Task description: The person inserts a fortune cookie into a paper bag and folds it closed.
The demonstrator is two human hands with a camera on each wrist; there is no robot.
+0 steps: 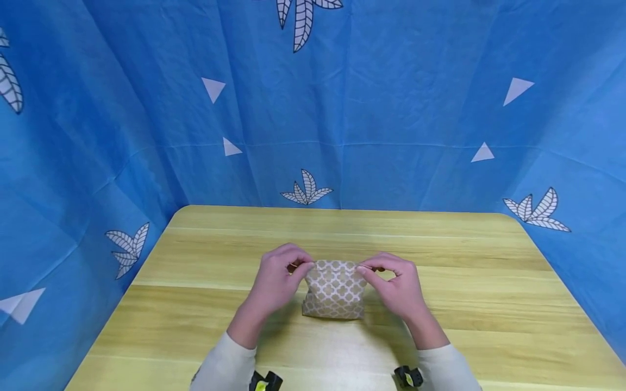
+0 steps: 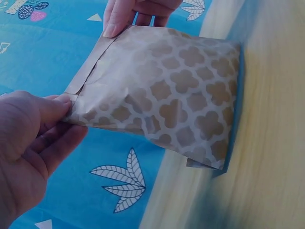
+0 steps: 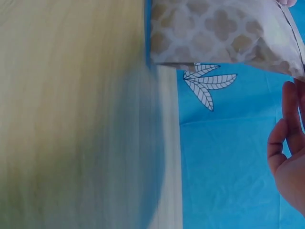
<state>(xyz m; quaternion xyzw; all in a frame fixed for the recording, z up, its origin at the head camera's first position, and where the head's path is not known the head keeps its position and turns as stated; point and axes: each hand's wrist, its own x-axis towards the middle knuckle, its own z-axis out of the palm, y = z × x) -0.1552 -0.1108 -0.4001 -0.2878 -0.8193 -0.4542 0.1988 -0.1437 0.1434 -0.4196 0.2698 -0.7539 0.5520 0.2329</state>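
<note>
A small brown paper bag [image 1: 336, 290] with a white lattice pattern stands upright on the wooden table, between both hands. Its upper edge shows a narrow folded strip [image 2: 88, 76] in the left wrist view. At the bag's upper left corner, my left hand [image 1: 280, 277] pinches the paper between thumb and fingers. The opposite top corner is pinched by my right hand [image 1: 396, 282]. In the right wrist view the right hand [image 3: 290, 138] is partly cut off at the frame's edge, and so is the bag [image 3: 219, 28]. What the bag contains is hidden.
The light wooden table [image 1: 195, 320] extends around the bag on every side. Behind it and to both sides hangs a blue cloth [image 1: 391, 108] with white leaves and triangles. Small black devices [image 1: 408, 376] sit at the wrists.
</note>
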